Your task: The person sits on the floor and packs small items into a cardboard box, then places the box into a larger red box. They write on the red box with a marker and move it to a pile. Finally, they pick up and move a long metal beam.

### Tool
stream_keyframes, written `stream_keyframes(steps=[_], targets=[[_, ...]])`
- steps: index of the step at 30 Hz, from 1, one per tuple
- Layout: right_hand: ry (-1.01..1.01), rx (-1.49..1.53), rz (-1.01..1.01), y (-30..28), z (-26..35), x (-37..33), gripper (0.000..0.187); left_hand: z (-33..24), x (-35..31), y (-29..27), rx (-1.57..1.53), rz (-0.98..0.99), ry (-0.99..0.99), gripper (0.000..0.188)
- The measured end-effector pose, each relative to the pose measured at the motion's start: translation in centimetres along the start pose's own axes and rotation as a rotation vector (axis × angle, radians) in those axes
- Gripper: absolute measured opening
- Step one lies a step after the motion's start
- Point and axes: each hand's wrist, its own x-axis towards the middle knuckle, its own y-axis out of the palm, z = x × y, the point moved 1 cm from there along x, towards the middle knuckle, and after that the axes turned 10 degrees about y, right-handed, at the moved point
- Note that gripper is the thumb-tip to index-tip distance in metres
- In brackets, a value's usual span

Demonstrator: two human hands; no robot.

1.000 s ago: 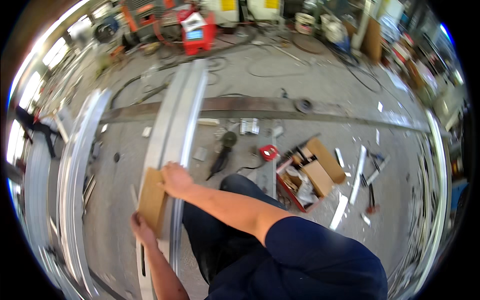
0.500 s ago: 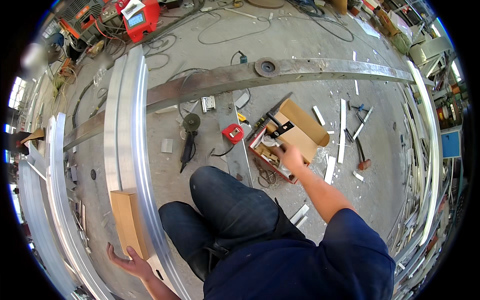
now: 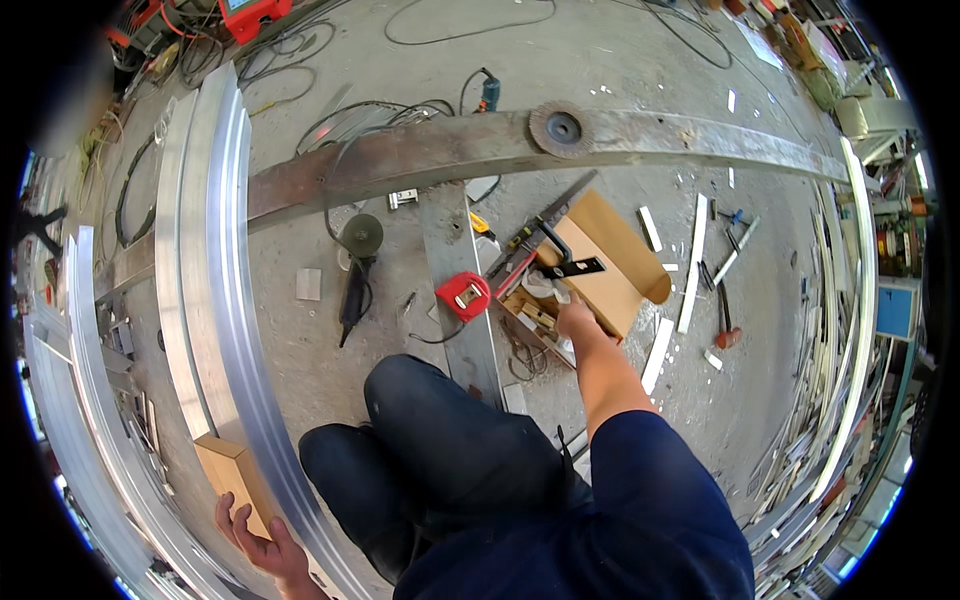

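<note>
My right hand reaches into an opened cardboard box on the floor, its fingertips down among the contents and mostly hidden. Brass-coloured pieces and crumpled white wrapping lie inside. Across the box's opening rests a black door handle with a flat plate. At lower left my left hand is open, fingers apart, in front of a long closed cardboard carton. That carton lies on pale aluminium profiles; whether the fingers touch it I cannot tell.
A red tape measure sits on a flat metal bar, with an angle grinder to its left. Beyond, a steel beam crosses, carrying a flap disc. A hammer and white strips lie at right.
My left hand has come up against or in front of the carton's near end. My right hand stays at the box, its fingers now less visible. The whole view has shifted.
</note>
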Motion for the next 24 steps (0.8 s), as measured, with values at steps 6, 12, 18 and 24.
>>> stream_keyframes(steps=[6, 12, 18, 24], targets=[[0.093, 0.427, -0.198, 1.4, -0.2, 3.0, 0.049, -0.9, 1.9, 1.4, 0.006, 0.059, 0.039, 0.039], [0.111, 1.114, -0.346, -1.0, -1.0, 4.9, 0.104, -2.3, 3.7, 4.2, -0.088, 0.117, 0.017, 0.031], [0.124, 1.366, -0.419, -3.6, 0.3, 6.6, 0.032, -3.4, 5.2, 4.0, -0.164, 0.149, 0.098, 0.036], [0.084, 1.332, -0.521, -6.6, -5.0, -2.8, 0.035, -4.3, 2.2, 2.9, -0.204, 0.113, 0.046, 0.030]])
